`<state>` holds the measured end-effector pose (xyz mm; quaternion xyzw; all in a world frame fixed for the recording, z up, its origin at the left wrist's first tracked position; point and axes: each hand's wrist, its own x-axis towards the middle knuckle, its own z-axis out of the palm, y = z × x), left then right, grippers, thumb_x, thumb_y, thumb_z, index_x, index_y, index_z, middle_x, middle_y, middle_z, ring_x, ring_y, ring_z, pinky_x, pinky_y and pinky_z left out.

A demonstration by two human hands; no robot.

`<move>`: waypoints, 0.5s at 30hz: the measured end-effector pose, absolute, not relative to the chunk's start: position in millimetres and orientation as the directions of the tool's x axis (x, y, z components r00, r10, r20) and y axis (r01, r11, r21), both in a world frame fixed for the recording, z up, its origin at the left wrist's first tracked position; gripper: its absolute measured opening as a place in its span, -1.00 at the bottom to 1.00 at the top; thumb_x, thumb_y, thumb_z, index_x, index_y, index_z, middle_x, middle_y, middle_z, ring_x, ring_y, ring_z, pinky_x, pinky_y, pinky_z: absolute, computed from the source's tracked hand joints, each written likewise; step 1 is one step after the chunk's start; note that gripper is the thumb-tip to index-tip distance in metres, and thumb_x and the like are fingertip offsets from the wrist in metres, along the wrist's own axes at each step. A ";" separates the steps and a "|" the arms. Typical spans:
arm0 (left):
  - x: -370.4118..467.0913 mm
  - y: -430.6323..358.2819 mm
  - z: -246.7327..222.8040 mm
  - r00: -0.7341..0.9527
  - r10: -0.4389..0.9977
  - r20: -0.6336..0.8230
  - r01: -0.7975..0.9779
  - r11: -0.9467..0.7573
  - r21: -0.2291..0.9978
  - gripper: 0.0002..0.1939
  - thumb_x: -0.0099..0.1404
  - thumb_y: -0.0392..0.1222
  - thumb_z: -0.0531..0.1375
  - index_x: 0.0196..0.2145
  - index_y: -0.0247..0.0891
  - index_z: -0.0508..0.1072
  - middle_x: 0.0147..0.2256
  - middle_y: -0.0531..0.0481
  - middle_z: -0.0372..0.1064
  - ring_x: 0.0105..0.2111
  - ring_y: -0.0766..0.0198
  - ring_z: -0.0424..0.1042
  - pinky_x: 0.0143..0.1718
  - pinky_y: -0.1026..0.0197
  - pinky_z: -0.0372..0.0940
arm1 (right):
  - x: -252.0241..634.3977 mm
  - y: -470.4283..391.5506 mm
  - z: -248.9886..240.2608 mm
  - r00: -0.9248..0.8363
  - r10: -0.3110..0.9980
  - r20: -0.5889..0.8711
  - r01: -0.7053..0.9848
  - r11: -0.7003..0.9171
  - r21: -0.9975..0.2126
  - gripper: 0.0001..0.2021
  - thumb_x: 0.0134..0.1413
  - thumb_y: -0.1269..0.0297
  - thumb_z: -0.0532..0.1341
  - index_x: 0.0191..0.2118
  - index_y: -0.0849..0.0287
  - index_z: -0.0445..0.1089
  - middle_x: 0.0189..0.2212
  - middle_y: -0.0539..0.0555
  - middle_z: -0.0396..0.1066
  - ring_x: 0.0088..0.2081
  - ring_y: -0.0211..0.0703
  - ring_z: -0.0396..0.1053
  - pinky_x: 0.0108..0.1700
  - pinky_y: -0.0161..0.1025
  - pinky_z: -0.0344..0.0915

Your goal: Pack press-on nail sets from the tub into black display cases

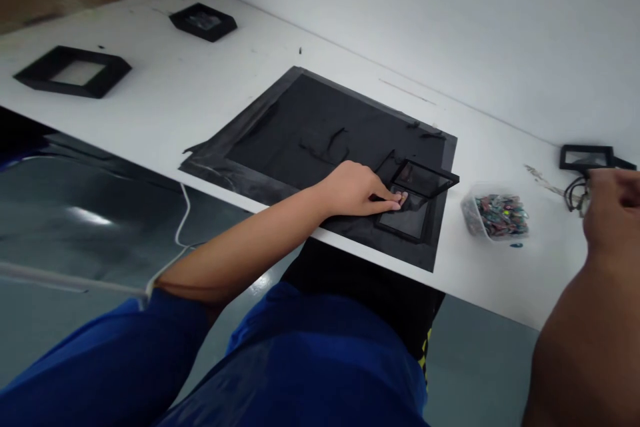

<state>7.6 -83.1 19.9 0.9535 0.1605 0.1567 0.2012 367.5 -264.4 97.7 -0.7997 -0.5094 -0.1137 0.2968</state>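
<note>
My left hand (pixel 363 192) reaches over the black mat (pixel 310 127), its fingertips pinched together at a small black frame with clear panes (pixel 407 219). Whatever is between the fingertips is too small to name. One part of the frame lies flat on the mat, and another part stands tilted up behind it. At the right edge, my right hand (pixel 613 203) is raised near a small black frame (pixel 585 157) and a dark looped cord; its fingers are curled and partly cut off, so its hold is unclear.
A clear tub (pixel 495 215) of small colourful pieces stands right of the mat. Two black box frames, one nearer (pixel 75 72) and one farther (pixel 203 21), lie at the left of the white table (pixel 150 100). Dark scraps lie on the mat. A wall runs behind.
</note>
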 end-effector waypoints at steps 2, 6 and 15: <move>8.5 -83.6 19.6 0.893 0.387 0.228 0.262 -0.861 0.437 -0.74 0.36 0.12 0.21 -0.15 0.07 0.65 -0.34 0.08 0.64 -0.40 0.38 0.54 -0.50 0.33 -0.01 | 368.5 -263.5 99.8 0.497 0.778 0.385 0.859 -0.378 -0.345 -0.50 0.17 -0.05 0.21 -0.06 0.34 0.54 -0.60 0.04 0.23 -0.58 -0.27 0.14 -0.53 -0.25 0.10; 8.7 -81.2 18.2 0.883 0.413 0.223 0.279 -0.845 0.457 -0.75 0.35 0.13 0.22 -0.17 0.07 0.66 -0.34 0.11 0.64 -0.41 0.42 0.54 -0.50 0.37 0.07 | 367.5 -256.0 98.7 0.379 0.924 -0.047 0.875 -0.375 -0.308 -0.56 0.00 -0.13 0.36 -0.23 0.17 0.63 -0.72 -0.05 0.18 -0.67 -0.34 0.12 -0.64 -0.35 0.02; 6.2 -71.5 19.0 0.913 0.285 0.292 0.149 -0.899 0.412 -0.75 0.39 0.05 0.21 -0.10 0.01 0.63 -0.39 0.09 0.61 -0.43 0.40 0.52 -0.47 0.36 0.19 | 360.1 -230.1 65.9 0.158 0.955 -0.251 0.941 -0.222 -0.254 -0.77 0.09 0.03 0.31 -0.19 0.00 0.53 -0.66 -0.12 0.22 -0.68 -0.35 0.12 -0.65 -0.37 -0.03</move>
